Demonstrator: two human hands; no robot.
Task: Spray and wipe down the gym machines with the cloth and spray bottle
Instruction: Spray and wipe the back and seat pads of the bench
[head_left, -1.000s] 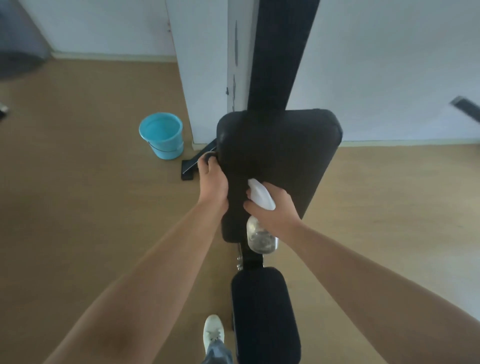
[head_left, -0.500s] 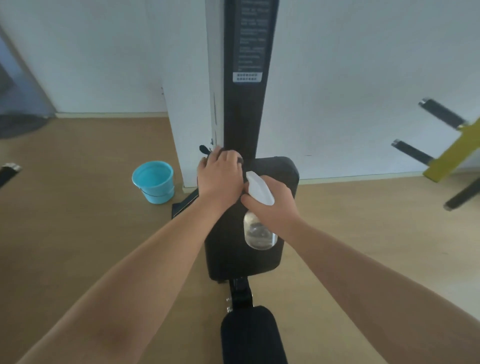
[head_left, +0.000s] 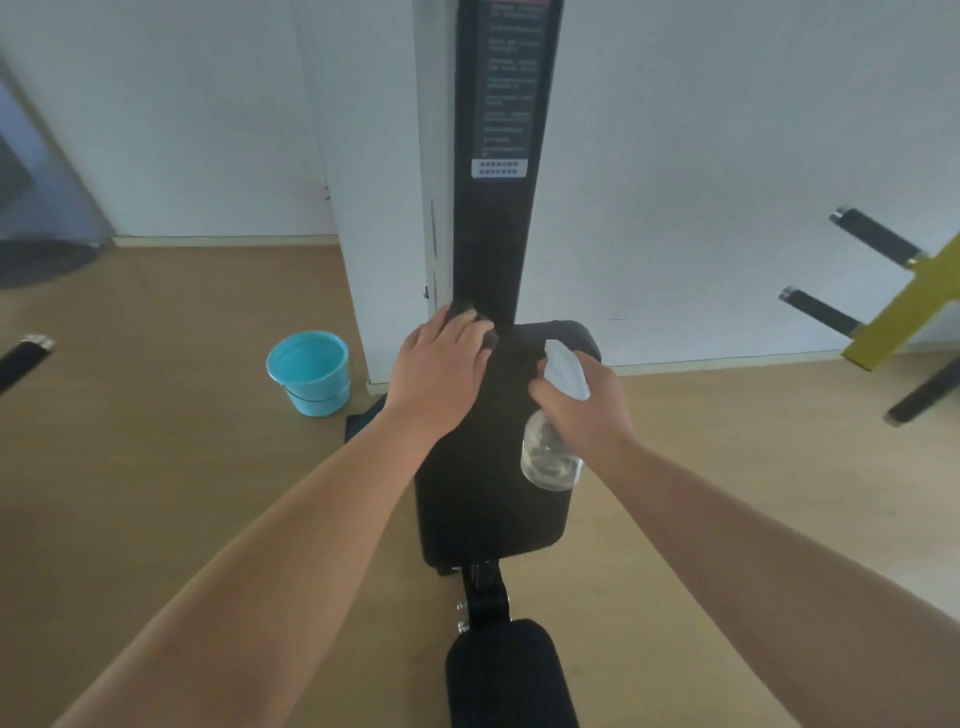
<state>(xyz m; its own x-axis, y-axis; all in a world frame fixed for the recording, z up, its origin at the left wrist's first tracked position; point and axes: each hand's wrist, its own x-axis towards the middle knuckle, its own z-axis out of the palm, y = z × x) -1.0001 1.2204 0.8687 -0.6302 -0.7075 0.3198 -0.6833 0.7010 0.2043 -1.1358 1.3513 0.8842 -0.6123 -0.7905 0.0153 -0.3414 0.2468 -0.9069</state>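
The black back pad (head_left: 493, 499) of the gym machine lies in front of me, below its black upright (head_left: 496, 234). My left hand (head_left: 441, 374) lies on the pad's top left corner and presses a dark cloth (head_left: 489, 339) against it; only the cloth's edges show past my fingertips. My right hand (head_left: 592, 410) grips a clear spray bottle (head_left: 550, 460) with a white trigger head, held over the pad's right side and pointing towards the upright. A second black pad (head_left: 511, 675) sits at the bottom.
A light blue bucket (head_left: 309, 371) stands on the wooden floor, left of the machine by a white pillar (head_left: 384, 208). A yellow frame (head_left: 904, 312) with black handles juts in at the right. Another black handle (head_left: 23, 358) pokes in at the far left.
My left hand slid with the cloth from the pad's left edge up to its top corner by the upright. My view tilted upward. My right hand kept holding the bottle.
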